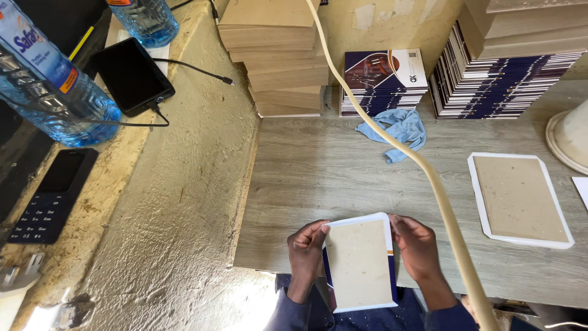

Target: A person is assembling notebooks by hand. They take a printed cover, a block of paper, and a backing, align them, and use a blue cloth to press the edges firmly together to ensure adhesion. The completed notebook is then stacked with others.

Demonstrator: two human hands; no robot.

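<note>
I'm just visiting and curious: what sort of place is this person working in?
Probably a small bookbinding or print-finishing workshop. Both hands hold a board-backed cover at a wooden worktable; stacks of printed covers and plain boards stand along the rough wall.

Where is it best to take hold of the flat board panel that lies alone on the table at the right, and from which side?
Grip the panel at its near long edge, coming from the right hand side. It lies flat on the table, so fingers probably cannot get under its middle; its white border sticks out past the brown board, giving a thin lip to lift. Nothing touches it.
</note>
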